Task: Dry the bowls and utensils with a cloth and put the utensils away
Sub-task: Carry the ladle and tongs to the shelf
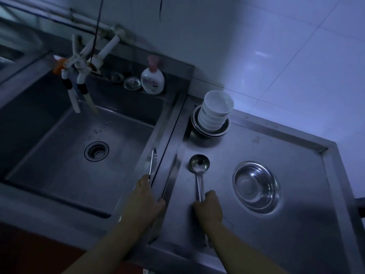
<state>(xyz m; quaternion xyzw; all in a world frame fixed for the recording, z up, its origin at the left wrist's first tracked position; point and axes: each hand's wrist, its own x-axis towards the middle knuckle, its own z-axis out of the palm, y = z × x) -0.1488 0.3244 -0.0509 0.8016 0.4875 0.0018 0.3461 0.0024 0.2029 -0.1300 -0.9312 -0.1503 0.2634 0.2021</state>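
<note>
A steel ladle lies bowl-up on the table. Two slim knives point away along the sink edge. One steel bowl sits alone; white bowls stack behind.

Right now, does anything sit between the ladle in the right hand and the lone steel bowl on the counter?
Nothing visible does. The right hand grips the ladle by its handle, and only bare counter separates it from the steel bowl.
</note>
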